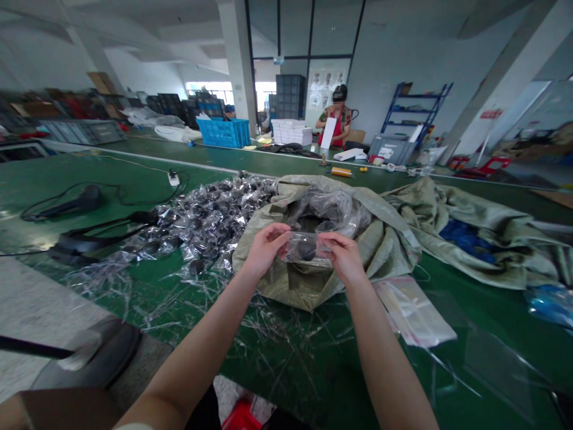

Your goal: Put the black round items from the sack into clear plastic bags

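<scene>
Between both hands a clear plastic bag (294,249) with a dark round piece (307,249) inside is stretched out sideways. My left hand (267,246) pinches the bag's left end, and my right hand (342,252) pinches its right end. Just behind them lies an open woven sack (308,285) with a clear plastic liner (333,206) in its mouth. To the left spreads a heap of dark pieces wrapped in clear film (203,215). A stack of flat clear bags (418,310) rests beside my right forearm.
Thin plastic strips (273,334) litter the near green table (242,367). At left lie a black corded tool (85,200) and a power strip (173,178). Another woven sack (465,239) spreads at right. Across the table stand a blue crate (224,132), white boxes (290,131) and a co-worker (339,116) holding a white box.
</scene>
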Motion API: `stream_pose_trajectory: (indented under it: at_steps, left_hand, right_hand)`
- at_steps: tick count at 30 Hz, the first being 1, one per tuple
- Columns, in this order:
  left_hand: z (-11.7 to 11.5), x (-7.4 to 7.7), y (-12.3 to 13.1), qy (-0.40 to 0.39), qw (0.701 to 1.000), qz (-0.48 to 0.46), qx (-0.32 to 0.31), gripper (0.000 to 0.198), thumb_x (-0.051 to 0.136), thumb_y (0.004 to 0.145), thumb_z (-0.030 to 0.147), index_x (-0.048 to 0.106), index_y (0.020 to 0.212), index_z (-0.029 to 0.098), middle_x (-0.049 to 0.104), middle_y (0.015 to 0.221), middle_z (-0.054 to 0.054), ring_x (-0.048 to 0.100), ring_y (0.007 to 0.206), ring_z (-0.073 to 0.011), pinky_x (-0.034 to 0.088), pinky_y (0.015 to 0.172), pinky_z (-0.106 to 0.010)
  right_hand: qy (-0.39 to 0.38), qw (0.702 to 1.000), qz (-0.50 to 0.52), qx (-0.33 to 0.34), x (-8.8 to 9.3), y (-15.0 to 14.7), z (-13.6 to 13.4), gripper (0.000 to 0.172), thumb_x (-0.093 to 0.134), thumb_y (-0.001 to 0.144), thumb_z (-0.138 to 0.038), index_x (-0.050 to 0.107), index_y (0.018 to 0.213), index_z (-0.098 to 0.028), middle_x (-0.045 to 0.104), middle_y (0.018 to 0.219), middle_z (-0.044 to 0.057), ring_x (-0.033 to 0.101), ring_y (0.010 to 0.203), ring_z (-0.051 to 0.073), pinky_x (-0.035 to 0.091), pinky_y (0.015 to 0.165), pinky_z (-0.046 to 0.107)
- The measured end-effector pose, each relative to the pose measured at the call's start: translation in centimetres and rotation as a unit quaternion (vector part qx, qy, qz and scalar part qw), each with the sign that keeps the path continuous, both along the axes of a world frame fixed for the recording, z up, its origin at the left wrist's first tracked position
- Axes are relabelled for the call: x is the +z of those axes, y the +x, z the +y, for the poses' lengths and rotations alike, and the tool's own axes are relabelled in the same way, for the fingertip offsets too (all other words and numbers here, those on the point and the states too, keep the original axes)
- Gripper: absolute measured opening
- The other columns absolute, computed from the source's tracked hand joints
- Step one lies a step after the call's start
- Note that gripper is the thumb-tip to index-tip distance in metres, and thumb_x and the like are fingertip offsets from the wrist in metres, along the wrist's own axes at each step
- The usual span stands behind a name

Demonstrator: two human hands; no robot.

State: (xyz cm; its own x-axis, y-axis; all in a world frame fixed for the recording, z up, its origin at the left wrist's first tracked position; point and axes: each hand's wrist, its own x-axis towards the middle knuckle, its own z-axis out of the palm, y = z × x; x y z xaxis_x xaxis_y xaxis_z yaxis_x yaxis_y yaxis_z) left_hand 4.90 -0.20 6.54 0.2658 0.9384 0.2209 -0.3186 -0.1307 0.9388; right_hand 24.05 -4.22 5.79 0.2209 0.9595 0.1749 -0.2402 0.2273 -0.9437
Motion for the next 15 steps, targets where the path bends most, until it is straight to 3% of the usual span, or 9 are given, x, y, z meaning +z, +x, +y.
stream_pose_trajectory:
  at_steps: [4, 15]
  left_hand:
    - [-0.6, -0.2, -0.3, -0.034, 0.998, 0.046, -0.018, 0.035, 0.076, 0.069, 0.045, 0.057, 0.078, 0.017, 0.049, 0.052, 0.006, 0.039, 0.039, -0.0036, 0.025, 0.036, -0.017]
    - [-1.4, 0.4, -0.7, 0.026, 0.987, 0.158, 0.008, 0.031, 0.075, 0.068, 0.045, 0.072, 0.077, 0.015, 0.056, 0.055, 0.002, 0.043, 0.049, -0.0077, 0.030, 0.045, -0.021]
  right_hand:
    - [0.018, 1.000, 0.005, -0.012, 0.0, 0.0, -0.1, 0.017, 0.077, 0.063, -0.036, 0.075, 0.075, -0.024, 0.068, 0.076, 0.000, 0.065, 0.074, 0.016, 0.059, 0.066, 0.032]
    - [0.028, 0.999, -0.015, -0.033, 0.4, 0.0, -0.2, 0.018, 0.077, 0.063, -0.038, 0.075, 0.074, -0.024, 0.067, 0.078, 0.001, 0.064, 0.075, 0.017, 0.059, 0.065, 0.033]
